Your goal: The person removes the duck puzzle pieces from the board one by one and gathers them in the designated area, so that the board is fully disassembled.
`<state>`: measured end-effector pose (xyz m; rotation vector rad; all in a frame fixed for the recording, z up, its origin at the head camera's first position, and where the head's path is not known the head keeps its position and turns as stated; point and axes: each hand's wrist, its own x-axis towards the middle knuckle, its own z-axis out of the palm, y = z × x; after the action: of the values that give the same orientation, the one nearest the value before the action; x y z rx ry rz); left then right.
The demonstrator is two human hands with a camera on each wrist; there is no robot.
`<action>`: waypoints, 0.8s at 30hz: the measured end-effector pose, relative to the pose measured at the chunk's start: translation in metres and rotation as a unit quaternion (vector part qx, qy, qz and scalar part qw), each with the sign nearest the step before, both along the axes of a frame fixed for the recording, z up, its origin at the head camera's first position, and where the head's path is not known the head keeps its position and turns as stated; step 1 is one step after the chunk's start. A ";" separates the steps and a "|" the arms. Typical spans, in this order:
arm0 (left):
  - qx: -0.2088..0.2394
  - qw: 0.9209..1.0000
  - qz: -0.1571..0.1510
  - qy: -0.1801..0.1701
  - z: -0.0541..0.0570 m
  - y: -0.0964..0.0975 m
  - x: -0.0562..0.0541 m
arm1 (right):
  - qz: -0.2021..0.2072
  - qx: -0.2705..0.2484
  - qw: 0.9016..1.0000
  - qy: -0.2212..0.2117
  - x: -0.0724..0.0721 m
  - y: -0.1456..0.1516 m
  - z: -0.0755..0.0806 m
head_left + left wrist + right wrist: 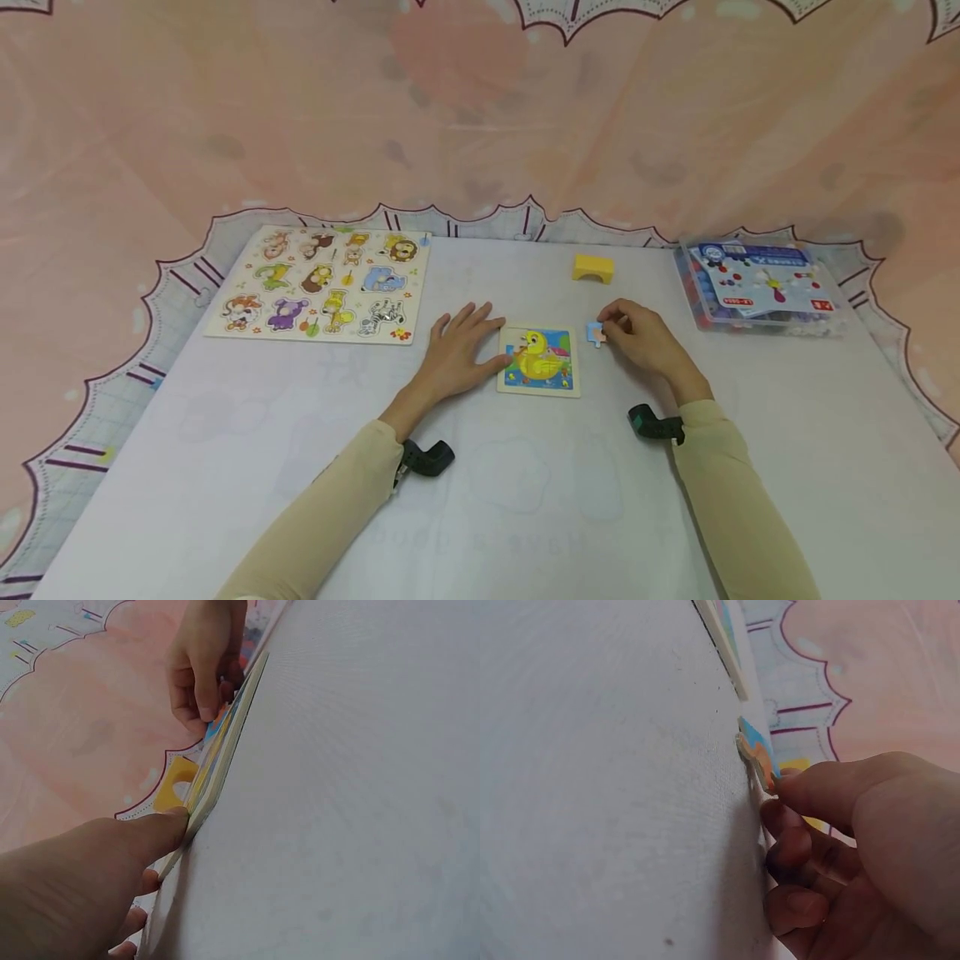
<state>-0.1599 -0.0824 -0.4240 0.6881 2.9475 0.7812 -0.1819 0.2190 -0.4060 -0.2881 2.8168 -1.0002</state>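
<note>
A small square duck jigsaw puzzle (538, 392) with a pale wooden frame lies flat on the table between the hands. My left hand (461, 354) rests at its left side, fingers spread, with the thumb touching the frame's edge. Just right of the puzzle, my right hand (639, 337) pinches a blue and orange jigsaw piece (595, 334) between thumb and finger. In the right wrist view the piece (756, 750) is tilted close to the tabletop, apart from the puzzle, while the other fingers are curled beneath.
An animal puzzle board (352, 336) lies at the back left. A yellow arch block (593, 267) stands behind the right hand. At the back right sits a clear plastic box (765, 321) with a printed sheet on top. A patterned cloth (480, 125) hangs behind the white table (525, 533).
</note>
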 end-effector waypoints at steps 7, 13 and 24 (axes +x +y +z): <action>-0.004 1.000 0.002 -0.004 0.001 0.001 0.000 | 0.011 0.005 1.000 0.012 0.001 0.001 0.000; -0.004 1.000 0.000 0.000 0.001 0.001 -0.001 | 0.005 0.014 1.000 0.005 0.001 0.000 0.000; -0.004 1.000 0.000 0.002 0.000 0.000 0.000 | 0.003 0.010 1.000 0.001 0.002 -0.003 0.005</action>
<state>-0.1600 -0.0827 -0.4239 0.6901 2.9514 0.7694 -0.1796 0.2163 -0.4012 -0.2964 2.8247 -0.9704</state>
